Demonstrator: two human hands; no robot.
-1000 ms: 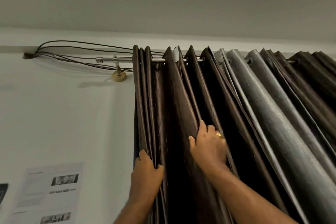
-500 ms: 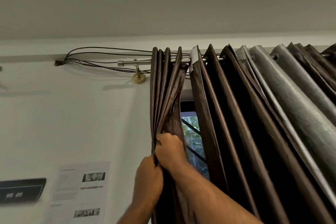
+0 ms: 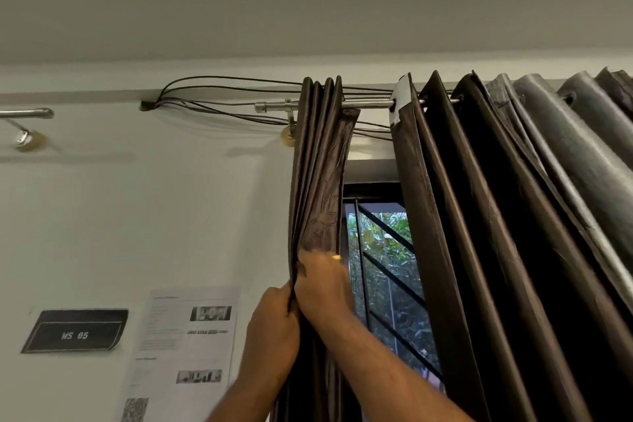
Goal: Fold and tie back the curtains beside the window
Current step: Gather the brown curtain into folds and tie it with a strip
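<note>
A dark brown left curtain (image 3: 320, 161) hangs bunched into tight pleats at the left end of a metal rod (image 3: 366, 104). My left hand (image 3: 274, 329) grips the bunch from the left. My right hand (image 3: 322, 288) presses the pleats together from the right, touching the left hand. A second, wider brown and grey curtain (image 3: 496, 216) hangs in folds to the right. Between the two curtains a strip of window (image 3: 380, 270) shows, with black bars and green leaves outside.
Thin black cables (image 3: 222, 92) run along the wall to the rod's bracket (image 3: 287, 140). A printed sheet (image 3: 185, 349) and a black "WS 05" sign (image 3: 75, 330) are stuck on the white wall at lower left. Another rod end (image 3: 30, 113) juts in at far left.
My right hand swept the left curtain's pleats leftward against my left hand, bunching them. A gap opened and widened, showing the window. The view shifted left.
</note>
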